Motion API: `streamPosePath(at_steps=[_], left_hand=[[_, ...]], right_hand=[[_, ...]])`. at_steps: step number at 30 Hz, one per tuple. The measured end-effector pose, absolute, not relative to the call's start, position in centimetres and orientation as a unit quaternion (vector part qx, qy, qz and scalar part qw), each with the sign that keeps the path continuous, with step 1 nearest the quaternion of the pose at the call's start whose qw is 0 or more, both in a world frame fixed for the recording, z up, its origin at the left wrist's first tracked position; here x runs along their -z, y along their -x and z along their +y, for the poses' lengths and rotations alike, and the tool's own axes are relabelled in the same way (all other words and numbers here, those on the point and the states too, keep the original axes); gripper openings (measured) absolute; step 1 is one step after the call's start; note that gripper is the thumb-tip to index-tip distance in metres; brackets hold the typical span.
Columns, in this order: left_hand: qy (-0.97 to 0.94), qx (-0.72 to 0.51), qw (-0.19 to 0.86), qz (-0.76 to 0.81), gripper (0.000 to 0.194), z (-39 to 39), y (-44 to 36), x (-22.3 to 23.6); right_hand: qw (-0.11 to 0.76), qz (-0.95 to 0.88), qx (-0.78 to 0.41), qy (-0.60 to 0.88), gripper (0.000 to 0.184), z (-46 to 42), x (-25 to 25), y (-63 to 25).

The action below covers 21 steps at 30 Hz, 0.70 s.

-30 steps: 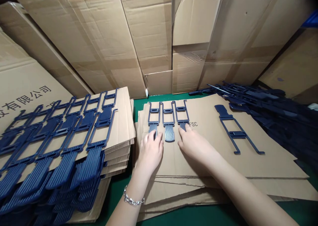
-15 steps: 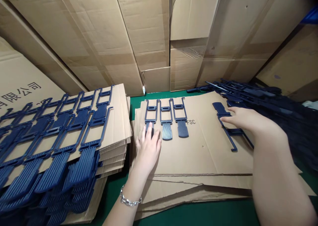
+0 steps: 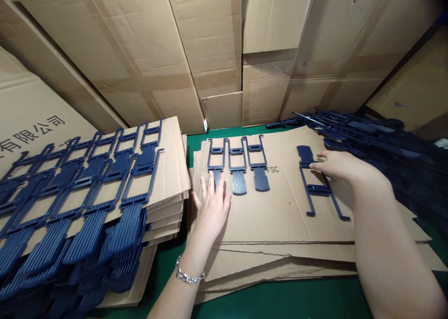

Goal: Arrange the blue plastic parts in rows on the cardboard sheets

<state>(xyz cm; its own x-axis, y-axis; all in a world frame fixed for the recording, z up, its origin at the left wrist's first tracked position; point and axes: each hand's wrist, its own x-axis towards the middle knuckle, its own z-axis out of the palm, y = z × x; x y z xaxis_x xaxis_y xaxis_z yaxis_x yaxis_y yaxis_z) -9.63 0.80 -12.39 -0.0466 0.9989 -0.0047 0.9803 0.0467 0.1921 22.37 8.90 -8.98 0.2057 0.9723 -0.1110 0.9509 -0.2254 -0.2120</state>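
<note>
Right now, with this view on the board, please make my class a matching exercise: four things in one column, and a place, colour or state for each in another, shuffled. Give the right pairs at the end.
Column one
1. Left hand
2. Right hand
3. Bracelet
4. Heap of dark parts

Column two
A. With fingertips at the lone blue frame
B. Jumbled, at the right of the view
C. With fingers over the ribbed end of the leftmost frame in the row of three
D. Silver, made of links

Right pairs: 1-C, 2-A, 3-D, 4-B
</note>
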Motion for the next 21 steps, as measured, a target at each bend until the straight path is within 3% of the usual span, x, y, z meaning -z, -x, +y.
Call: streamPosePath(at_steps=[3,7,9,16,21], left_hand=[[-0.669,-0.075,0.075,0.736,0.063,0.8,9.6,12.3],[-0.669,-0.09,0.072,0.734,0.065,0.8,9.6,12.5],[-0.677,-0.094,0.067,0.726,0.064,0.7,9.8,12.7],[-0.688,-0.087,0.06,0.718,0.06,0.6,9.9,12.8],[-0.693,-0.095,0.049,0.713,0.061,0.5,10.0,13.0]], right_hand=[[-0.003,-0.599,-0.118,0.792,0.019,8.6,8.8,-21.7],[0.001,-0.603,-0.075,0.794,0.055,8.6,8.7,-20.7],[-0.005,-0.618,-0.069,0.783,0.06,8.9,8.9,-20.1],[-0.025,-0.621,-0.071,0.78,0.036,8.4,7.8,-19.1],[-0.011,-0.654,-0.077,0.752,0.054,8.3,7.7,-19.0]])
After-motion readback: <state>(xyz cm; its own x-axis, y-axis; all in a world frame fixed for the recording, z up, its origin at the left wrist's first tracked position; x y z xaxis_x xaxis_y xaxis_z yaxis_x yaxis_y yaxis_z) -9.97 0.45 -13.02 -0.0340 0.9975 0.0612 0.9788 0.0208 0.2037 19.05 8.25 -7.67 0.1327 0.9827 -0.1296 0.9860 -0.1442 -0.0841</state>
